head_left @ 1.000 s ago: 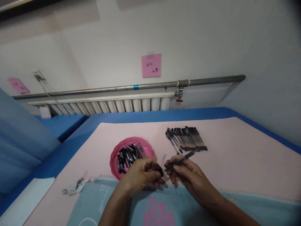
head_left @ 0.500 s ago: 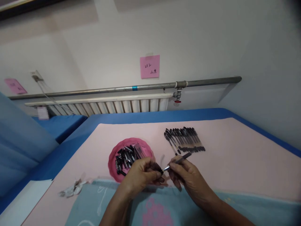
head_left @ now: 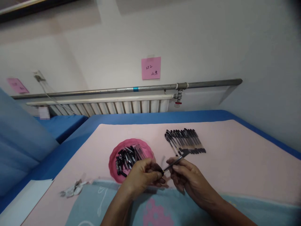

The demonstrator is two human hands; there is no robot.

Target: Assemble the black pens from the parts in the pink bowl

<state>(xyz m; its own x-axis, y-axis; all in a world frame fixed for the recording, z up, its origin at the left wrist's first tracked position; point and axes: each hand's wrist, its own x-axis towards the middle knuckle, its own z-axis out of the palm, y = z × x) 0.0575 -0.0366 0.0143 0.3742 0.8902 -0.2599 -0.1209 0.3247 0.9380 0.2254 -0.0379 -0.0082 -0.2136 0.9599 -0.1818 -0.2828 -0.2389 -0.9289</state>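
A slim pen (head_left: pixel 174 164) with a dark end slants between my hands, just above the front edge of the pink cover. My right hand (head_left: pixel 191 179) grips its barrel between thumb and fingers. At the lower left end of the pen, my left hand (head_left: pixel 144 175) is closed in a pinch; any small part between those fingertips is hidden. Behind my left hand, a pink scalloped bowl (head_left: pixel 113 155) holds loose black pen caps (head_left: pixel 127 158) and clear barrels (head_left: pixel 139 151). Beyond my right hand lies a row of capped black pens (head_left: pixel 185 141), side by side.
Pink covering (head_left: pixel 235 150) spreads over a blue bed-like surface (head_left: pixel 150 116). Crumpled tissue (head_left: pixel 74 189) and a white sheet (head_left: pixel 25 199) lie at left. Blue patterned cloth (head_left: pixel 105 204) is nearest me. A radiator (head_left: pixel 131 106) and pipe (head_left: pixel 207 84) run along the wall.
The pen has turned slightly in my right fingers, and its visible barrel looks darker near the left fingertips. My left hand has hardly moved. The whole view has shifted a little.
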